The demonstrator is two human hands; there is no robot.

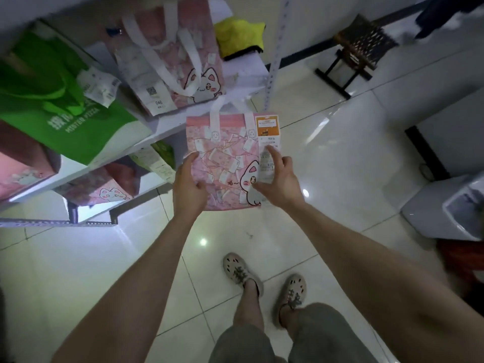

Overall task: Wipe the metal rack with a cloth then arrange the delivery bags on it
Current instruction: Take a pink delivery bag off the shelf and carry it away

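Nearest the camera, two bare forearms reach forward over the pale tiled floor [327,142], and between them hangs a pink cat-print delivery bag [225,163], held in the air just in front of the rack's near edge and not yet resting on any shelf. The left hand [190,183] cups the bag's left edge, thumb on the front face and fingers wrapped behind; the right hand [277,179] lies against the right side with its fingers spread, the forefinger pressing on the long printed receipt [267,153] fixed to the front. The bag looks like soft non-woven fabric that keeps a flat, boxy shape, so it is probably light and a little floppy; its contents cannot be seen, so supporting it low at both sides, as now, seems safer than squeezing the middle. The white strap handles [230,111] at its top offer another hold, though the receipt could tear if it is dragged on. Beyond it, the metal rack [167,124] carries another pink cat bag [167,56] and a green bag [65,100] on the shelf, with more bags on the tier below. Farthest back, a yellow cloth [239,38] lies on the shelf beside the rack's upright.
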